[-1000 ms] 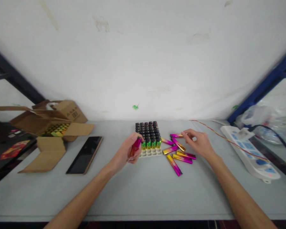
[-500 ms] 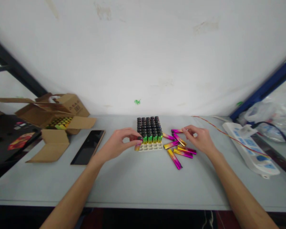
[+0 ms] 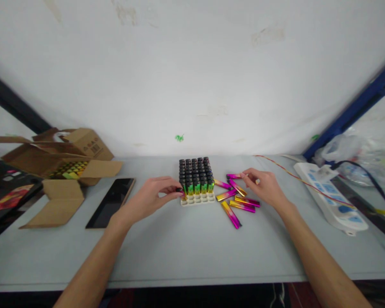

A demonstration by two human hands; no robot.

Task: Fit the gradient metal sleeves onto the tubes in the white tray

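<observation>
My left hand pinches a black-topped lighter upright over the front left of a white slotted tray. Behind it in the tray stand rows of lighters, green and yellow with black tops. My right hand has thumb and fingertips closed on the near end of a magenta and gold lighter at the back of a loose pile. Several other magenta and gold lighters lie scattered between the tray and my right hand.
To the left lie a dark phone and an open cardboard box with more yellow lighters inside. A white power strip sits on the right, a red-yellow wire crossing it. A wall rises behind the table.
My left hand has lowered its lighter to the tray's front left corner. My right hand stays at the back lighter. The whole view has shifted slightly.
</observation>
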